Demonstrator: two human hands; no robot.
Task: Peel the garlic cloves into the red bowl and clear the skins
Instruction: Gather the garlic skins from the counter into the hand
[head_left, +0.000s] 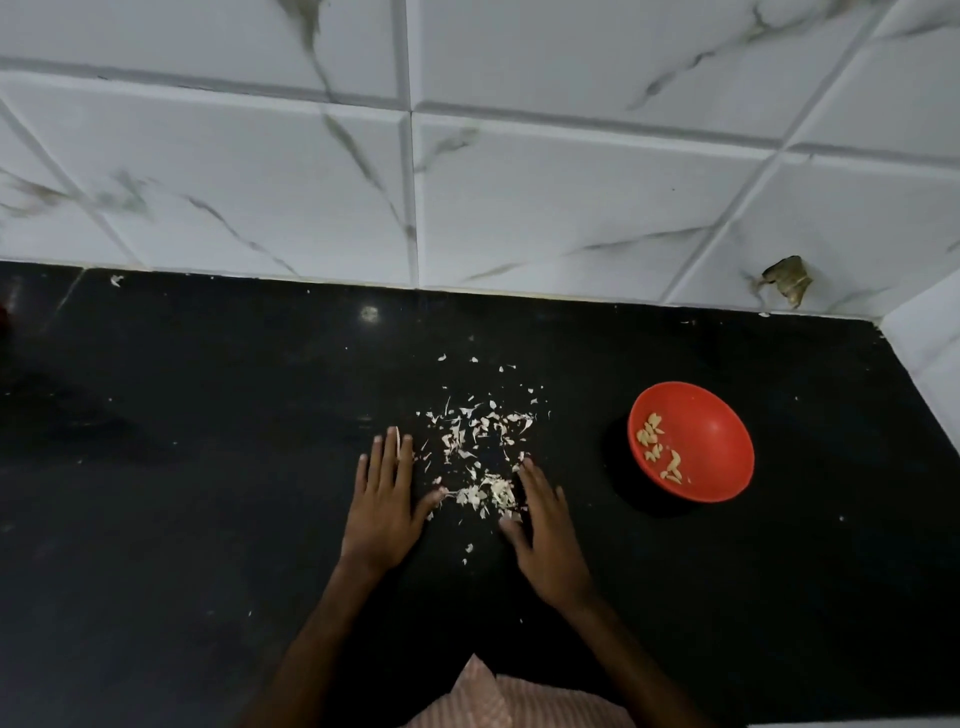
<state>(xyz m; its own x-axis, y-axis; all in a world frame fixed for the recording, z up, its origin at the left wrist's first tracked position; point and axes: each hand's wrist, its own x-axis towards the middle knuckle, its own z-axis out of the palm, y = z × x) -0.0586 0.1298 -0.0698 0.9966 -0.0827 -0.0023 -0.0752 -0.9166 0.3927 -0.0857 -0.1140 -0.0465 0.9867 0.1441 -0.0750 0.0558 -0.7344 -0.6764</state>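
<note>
A red bowl (706, 431) stands on the black counter (208, 467) to the right, holding several peeled garlic cloves (660, 447). Pale garlic skins (478, 447) lie scattered in the middle of the counter, with a denser heap between my hands. My left hand (384, 499) lies flat on the counter with straight fingers at the left edge of the skins. My right hand (545, 535) lies flat at their right edge, fingers straight, touching the heap. Neither hand grips anything.
A white marble-patterned tiled wall (467, 156) rises behind the counter and turns a corner at the far right (924, 332). A chipped spot (787, 283) marks the wall near that corner. A striped cloth (514, 701) shows at the bottom edge.
</note>
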